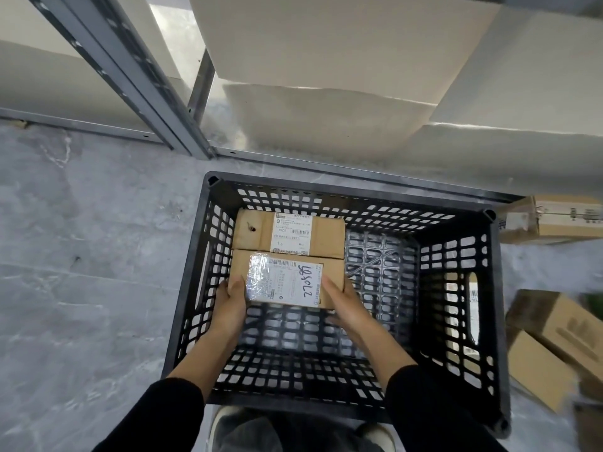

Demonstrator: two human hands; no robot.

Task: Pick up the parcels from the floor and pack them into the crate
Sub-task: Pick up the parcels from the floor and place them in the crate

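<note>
Inside the black slatted plastic crate [359,191], the left hand [230,301] and right hand [346,308] grip opposite ends of a brown cardboard parcel [287,282]. It touches another labelled cardboard parcel [290,234].

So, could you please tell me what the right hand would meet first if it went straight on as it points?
Beyond the taped parcel it grips, the right hand would probably meet the N705 parcel by the crate's far wall.
</note>
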